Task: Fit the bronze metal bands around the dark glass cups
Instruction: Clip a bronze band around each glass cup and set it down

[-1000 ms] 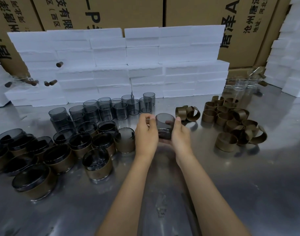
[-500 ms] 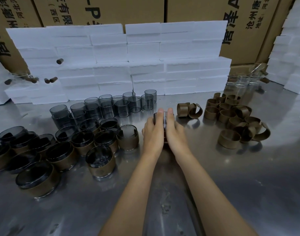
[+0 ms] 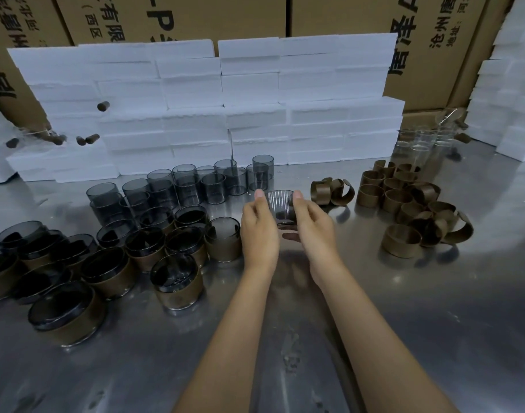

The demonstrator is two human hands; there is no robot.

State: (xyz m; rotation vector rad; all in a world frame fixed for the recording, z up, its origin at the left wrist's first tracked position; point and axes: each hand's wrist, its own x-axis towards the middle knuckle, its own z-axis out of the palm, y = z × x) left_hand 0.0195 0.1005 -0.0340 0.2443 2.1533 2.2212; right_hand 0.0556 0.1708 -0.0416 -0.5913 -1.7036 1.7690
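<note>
Both hands are up over the steel table, and between them is one dark glass cup, lifted just clear of the surface, its shadow lying on the metal beneath it. The left hand has its fingers curled against the cup's left side, one fingertip showing at the rim; the right hand grips the opposite side the same way, so the cup is clamped between the two. I cannot tell whether a band is on this cup, since the palms cover its lower half. Left of the held cup stands a crowd of banded cups, each with a bronze sleeve round its lower part; they look empty apart from dark reflections. Behind and left of the held cup is a cluster of bare smoky cups, upright and empty. Right of the held cup lie two loose split bands, and farther right a heap of bronze bands, some closed rings, some sprung open. Beyond the held cup rises a wall of white foam blocks, with cardboard cartons behind it.
</note>
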